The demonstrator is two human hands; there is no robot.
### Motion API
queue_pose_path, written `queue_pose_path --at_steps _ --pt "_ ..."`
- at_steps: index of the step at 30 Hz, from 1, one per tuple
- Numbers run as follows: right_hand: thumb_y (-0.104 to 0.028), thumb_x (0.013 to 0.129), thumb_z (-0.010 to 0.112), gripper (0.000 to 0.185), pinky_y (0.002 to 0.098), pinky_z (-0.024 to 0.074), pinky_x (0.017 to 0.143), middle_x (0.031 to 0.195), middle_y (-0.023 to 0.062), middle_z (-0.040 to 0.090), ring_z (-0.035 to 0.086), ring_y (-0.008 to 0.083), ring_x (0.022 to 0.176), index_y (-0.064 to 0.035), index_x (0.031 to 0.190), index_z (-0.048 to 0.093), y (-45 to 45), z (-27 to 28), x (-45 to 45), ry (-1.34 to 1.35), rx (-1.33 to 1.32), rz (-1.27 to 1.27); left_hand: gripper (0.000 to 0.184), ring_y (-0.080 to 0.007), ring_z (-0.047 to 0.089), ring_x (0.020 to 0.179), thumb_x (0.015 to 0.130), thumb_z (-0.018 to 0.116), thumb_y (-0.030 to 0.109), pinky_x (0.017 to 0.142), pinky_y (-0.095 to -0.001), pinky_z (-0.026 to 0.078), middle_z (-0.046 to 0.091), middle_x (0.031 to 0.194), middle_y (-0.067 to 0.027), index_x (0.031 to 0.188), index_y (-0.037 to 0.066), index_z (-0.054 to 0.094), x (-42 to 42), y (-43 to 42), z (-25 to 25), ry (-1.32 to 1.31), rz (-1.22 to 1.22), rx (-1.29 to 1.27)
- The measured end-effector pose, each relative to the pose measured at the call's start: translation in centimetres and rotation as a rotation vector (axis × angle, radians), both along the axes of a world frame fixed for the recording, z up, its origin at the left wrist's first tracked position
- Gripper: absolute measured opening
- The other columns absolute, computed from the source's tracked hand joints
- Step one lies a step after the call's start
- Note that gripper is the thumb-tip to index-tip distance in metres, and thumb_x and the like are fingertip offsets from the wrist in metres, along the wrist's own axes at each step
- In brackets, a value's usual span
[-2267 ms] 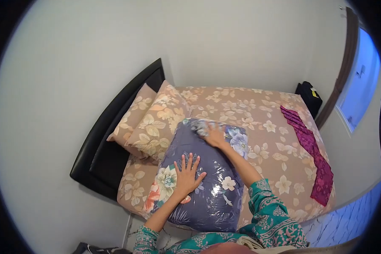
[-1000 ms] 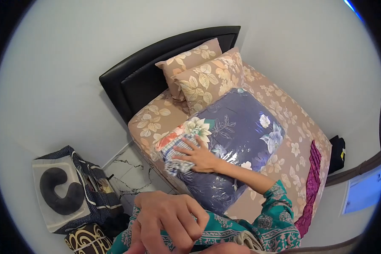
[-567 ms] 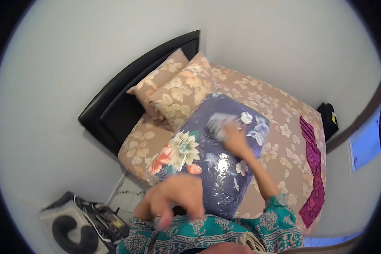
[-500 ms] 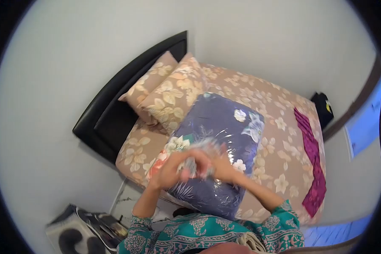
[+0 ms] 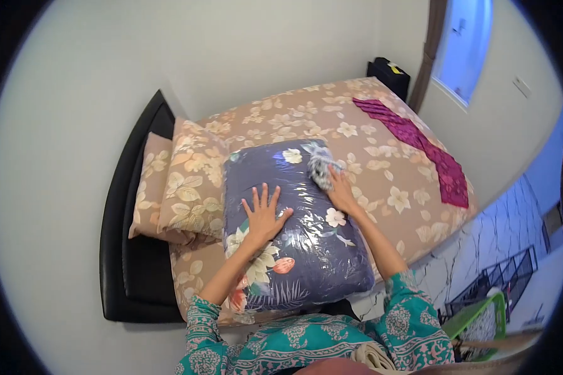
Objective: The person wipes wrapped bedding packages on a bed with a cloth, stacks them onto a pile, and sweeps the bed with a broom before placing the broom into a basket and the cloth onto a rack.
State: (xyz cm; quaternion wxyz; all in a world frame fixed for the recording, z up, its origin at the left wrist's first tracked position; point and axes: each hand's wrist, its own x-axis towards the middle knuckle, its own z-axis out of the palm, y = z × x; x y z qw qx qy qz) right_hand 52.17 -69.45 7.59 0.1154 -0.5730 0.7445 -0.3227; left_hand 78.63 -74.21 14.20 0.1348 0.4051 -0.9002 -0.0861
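Note:
A blue floral bedding bundle (image 5: 294, 244) in shiny clear plastic lies across the near side of the bed. My left hand (image 5: 263, 215) is open, its fingers spread flat on top of the bundle. Toward the bundle's far right corner, my right hand (image 5: 341, 192) holds a crumpled grey-and-white cloth (image 5: 321, 167) against the plastic. The fingers rest over the cloth's near edge, and part of it is hidden beneath them.
Two floral pillows (image 5: 191, 181) stand beside the black headboard (image 5: 116, 262). A magenta cloth (image 5: 428, 150) runs along the far end of the floral bed sheet (image 5: 275, 112). Beyond it is a black case (image 5: 389, 76). At lower right are a green basket (image 5: 475, 319) and a black rack (image 5: 500, 278).
My hands were close together and blurred above the bundle. Now they are apart, the left flat on the plastic and the right farther off with the cloth. My view has turned right.

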Motion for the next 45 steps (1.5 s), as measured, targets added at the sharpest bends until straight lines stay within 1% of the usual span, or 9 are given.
queue_pose_path --at_steps 4,10,13,19,28,31,36,41,45 --pt "-0.016 0.070 0.056 0.072 0.0542 0.0176 0.109 0.151 0.0055 0.017 0.012 0.0461 0.135 -0.0214 0.139 0.035 15.3 3.7 7.6 0.167 -0.010 0.095 0.076 -0.0423 0.005 0.137 0.085 0.040 0.063 0.101 -0.0677 -0.001 0.011 0.151 -0.0172 0.145 0.020 0.022 -1.4 -2.7 0.2 -0.008 0.009 -0.005" --pt "-0.058 0.075 0.061 0.065 0.0560 0.0153 0.107 0.147 0.0162 0.023 0.014 0.0458 0.134 -0.0219 0.128 0.051 24.4 4.6 11.8 -0.030 0.082 -0.071 0.074 -0.0424 0.003 0.137 0.087 0.036 0.062 0.100 -0.0683 -0.002 0.011 0.150 -0.0178 0.145 0.019 0.020 -2.9 -3.3 -0.8 -0.029 0.046 -0.043" --pt "-0.061 0.073 0.061 0.070 0.0607 0.0128 0.105 0.146 0.0221 0.020 0.012 0.0460 0.135 -0.0185 0.128 0.049 17.2 3.4 8.6 0.055 0.000 -0.132 0.073 -0.0424 0.004 0.137 0.087 0.036 0.061 0.101 -0.0679 -0.003 0.012 0.150 -0.0178 0.145 0.019 0.021 -3.1 -3.4 -1.2 -0.001 0.052 -0.111" --pt "-0.053 0.081 0.055 0.064 0.0647 0.0127 0.104 0.151 0.0142 0.013 0.006 0.0449 0.136 -0.0213 0.135 0.042 -6.0 1.5 -0.5 0.002 0.047 -0.195 0.073 -0.0424 0.006 0.137 0.087 0.040 0.059 0.101 -0.0670 -0.001 0.015 0.150 -0.0178 0.144 0.017 0.024 -3.1 -3.1 -1.2 0.018 0.063 -0.154" --pt "-0.053 0.085 0.045 0.059 0.0640 0.0106 0.105 0.151 0.0041 0.019 0.011 0.0403 0.137 -0.0236 0.136 0.041 -18.2 6.0 6.0 0.410 0.160 0.377 0.072 -0.0417 0.010 0.137 0.086 0.041 0.060 0.102 -0.0665 0.003 0.018 0.149 -0.0167 0.142 0.016 0.029 -2.9 -3.1 -1.3 0.042 0.110 -0.180" --pt "-0.048 0.084 0.047 0.059 0.0580 0.0229 0.102 0.130 0.0218 0.048 0.037 0.0408 0.125 -0.0055 0.126 0.050 -18.4 6.7 2.3 0.245 0.099 0.033 0.072 -0.0416 0.011 0.137 0.086 0.041 0.060 0.103 -0.0646 0.002 0.020 0.148 -0.0169 0.143 0.018 0.029 -2.7 -3.0 -1.4 0.092 0.076 -0.162" --pt "-0.038 0.080 0.051 0.046 0.0528 0.0390 0.090 0.091 0.0239 0.065 0.059 0.0387 0.097 -0.0009 0.105 0.062 -22.3 5.2 3.9 0.191 0.173 0.039 0.071 -0.0425 0.013 0.136 0.086 0.041 0.059 0.103 -0.0649 0.002 0.022 0.148 -0.0161 0.142 0.017 0.030 -3.4 -3.0 -1.9 0.122 0.090 -0.229" --pt "-0.033 0.080 0.053 0.044 0.0509 0.0402 0.091 0.120 0.0153 0.057 0.055 0.0346 0.106 -0.0129 0.119 0.057 -23.5 5.4 12.5 0.278 -0.016 0.361 0.071 -0.0414 0.015 0.136 0.086 0.041 0.058 0.103 -0.0649 0.003 0.024 0.147 -0.0157 0.140 0.014 0.033 -3.7 -3.0 -2.2 0.054 0.103 -0.232" --pt "-0.028 0.080 0.056 0.051 0.0528 0.0340 0.098 0.143 0.0039 0.034 0.039 0.0311 0.125 -0.0253 0.130 0.047 -22.4 5.0 13.5 0.543 -0.228 0.815 0.065 -0.0386 0.016 0.136 0.089 0.041 0.052 0.104 -0.0630 0.007 0.025 0.146 -0.0145 0.139 0.011 0.034 -3.2 -2.5 -0.9 -0.065 0.105 -0.075"
